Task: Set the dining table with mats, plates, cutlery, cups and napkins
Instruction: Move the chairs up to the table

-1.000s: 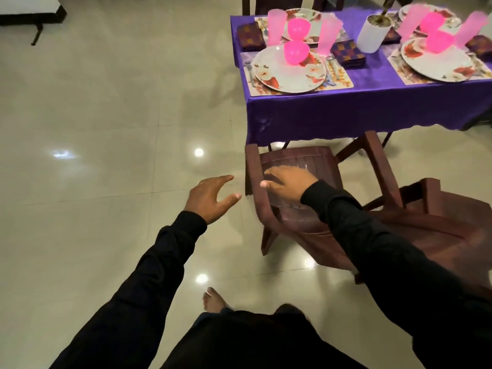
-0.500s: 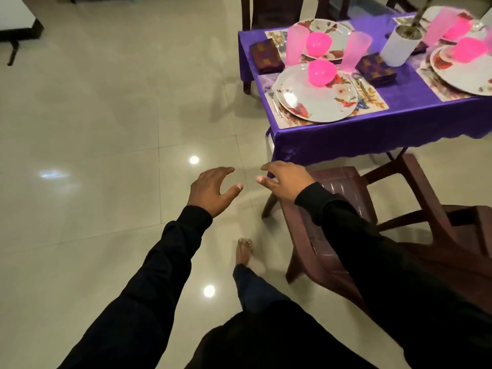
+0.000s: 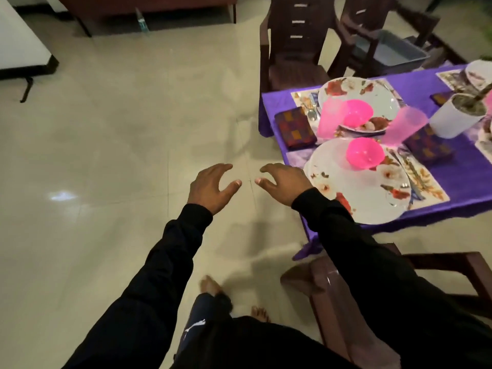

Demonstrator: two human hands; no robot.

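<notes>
The table with the purple cloth [image 3: 468, 179] stands at the right, laid out. A floral plate [image 3: 356, 193] lies nearest on a mat [image 3: 428, 182], with a pink bowl [image 3: 365, 153] on it. Behind it sits a second plate [image 3: 378, 97] with another pink bowl [image 3: 356, 111], between two pink cups [image 3: 328, 117] [image 3: 406, 123]. Checked napkins [image 3: 295, 127] [image 3: 428, 147] lie beside the plates. My left hand [image 3: 210, 189] and my right hand [image 3: 286, 182] hover over the floor, fingers loosely spread, holding nothing. The right hand is just left of the near plate.
A white pot [image 3: 452, 118] stands further along the table. A dark brown chair [image 3: 292, 49] faces the table's far end, another [image 3: 372, 27] holds a grey tub [image 3: 396, 51]. A third chair [image 3: 452, 272] is at my lower right. Tiled floor [image 3: 106, 155] spreads left.
I have stepped closer to the table's corner, and the view has swung up and left. My right hand has left the near chair. Both hands stay empty in front of me.
</notes>
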